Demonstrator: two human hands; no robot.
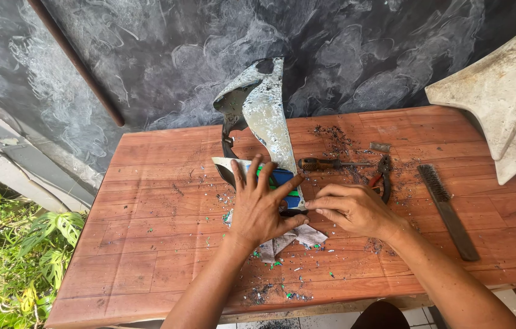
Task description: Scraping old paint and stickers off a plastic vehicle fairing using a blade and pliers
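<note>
Pressing down mid-table, your left hand (262, 204) lies flat with fingers spread, pinning the curved, paint-flaked panel (265, 116) steady; your right hand (350, 210), fingers curled, pinches its edge beside the pliers (383, 176).

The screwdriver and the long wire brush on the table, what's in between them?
In the head view, pliers with red handles lie between the screwdriver and the wire brush, amid dark scraped flakes on the wooden table.

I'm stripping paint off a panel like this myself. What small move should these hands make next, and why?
Probably a short scraping stroke by the right hand, while the left hand presses the curved panel flat. Blue-green paint remains between the fingers, and flakes litter the table.
</note>
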